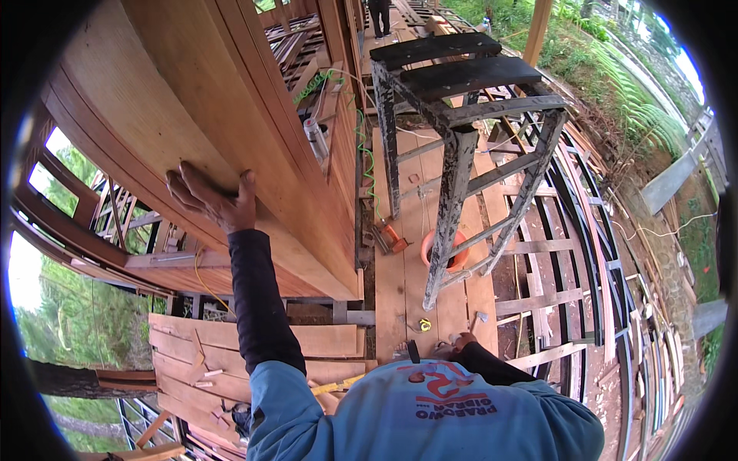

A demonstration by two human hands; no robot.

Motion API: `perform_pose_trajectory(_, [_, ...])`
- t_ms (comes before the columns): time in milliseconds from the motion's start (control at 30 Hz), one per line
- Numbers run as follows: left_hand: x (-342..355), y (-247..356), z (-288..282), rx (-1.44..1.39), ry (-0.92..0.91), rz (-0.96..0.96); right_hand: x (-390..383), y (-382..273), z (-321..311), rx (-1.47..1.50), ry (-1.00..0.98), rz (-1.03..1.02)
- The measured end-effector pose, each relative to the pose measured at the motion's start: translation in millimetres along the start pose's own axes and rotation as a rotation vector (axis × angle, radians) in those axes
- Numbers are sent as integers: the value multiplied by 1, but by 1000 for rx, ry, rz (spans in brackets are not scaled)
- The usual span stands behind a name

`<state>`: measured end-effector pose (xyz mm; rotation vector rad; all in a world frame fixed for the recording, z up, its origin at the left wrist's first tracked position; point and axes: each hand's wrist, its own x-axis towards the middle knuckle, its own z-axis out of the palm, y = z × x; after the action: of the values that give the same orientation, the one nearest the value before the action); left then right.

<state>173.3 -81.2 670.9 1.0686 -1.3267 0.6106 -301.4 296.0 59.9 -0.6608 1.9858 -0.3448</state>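
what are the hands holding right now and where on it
Nothing is clearly gripped. The left hand lies flat on the wooden panel. The right hand is mostly hidden, so cannot tell.

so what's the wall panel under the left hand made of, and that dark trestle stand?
Wall panel: wood by its visible grain, reddish-brown, smooth, possibly finished. Left hand lies flat on it. Trestle stand: looks like rough timber, dark and blotchy, likely weathered or stained.

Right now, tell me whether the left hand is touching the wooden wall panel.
Touching. The head view shows the left hand pressed flat against the wooden wall panel, fingers spread on its surface with no gap.
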Motion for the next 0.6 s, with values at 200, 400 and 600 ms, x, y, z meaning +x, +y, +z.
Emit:
perform_pose_trajectory(200, [4,13,-6,102,-43,-5,-60,-40,5,-167,56,-29])
perform_pose_trajectory(400, [15,-1,-10,147,155,256,-115,-118,-37,-161,164,-12])
perform_pose_trajectory(600, [5,1,2,223,142,201,-138,-100,-32,-60,187,8])
